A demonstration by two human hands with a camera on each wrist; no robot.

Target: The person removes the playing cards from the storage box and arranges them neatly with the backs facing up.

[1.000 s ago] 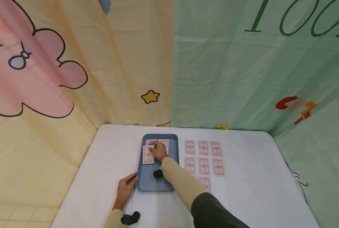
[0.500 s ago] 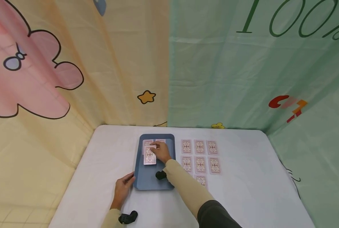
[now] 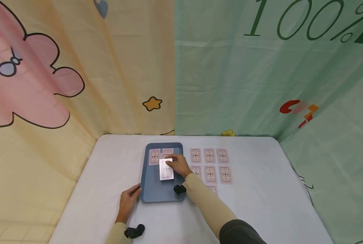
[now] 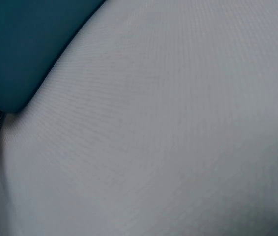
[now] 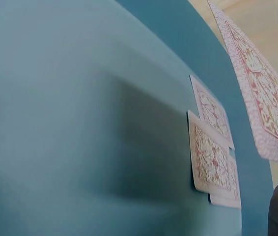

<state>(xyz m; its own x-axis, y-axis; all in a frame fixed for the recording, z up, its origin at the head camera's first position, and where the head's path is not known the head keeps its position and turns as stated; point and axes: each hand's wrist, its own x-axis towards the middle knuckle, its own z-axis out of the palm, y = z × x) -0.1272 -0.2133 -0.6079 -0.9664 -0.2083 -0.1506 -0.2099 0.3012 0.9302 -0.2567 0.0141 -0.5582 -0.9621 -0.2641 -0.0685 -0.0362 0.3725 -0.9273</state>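
Observation:
My right hand pinches a playing card by its upper right edge, back side showing, above the blue tray. In the right wrist view the held card is tilted and apart from the tray floor. Face-down cards lie at the tray's far end: one at the left, others at the right, partly hidden by the hand and held card. The right wrist view shows two of the lying cards overlapping. My left hand touches the tray's left side with extended fingers.
Right of the tray, several face-down cards lie in rows on the white table; my right forearm covers part of them. Printed curtains stand behind and beside the table. Each wrist wears a black device.
The right hand has carried the card rightward across the tray, uncovering the far-left card, and the held card's tilt has changed. The left hand stays at the tray's side. The head view has shifted slightly.

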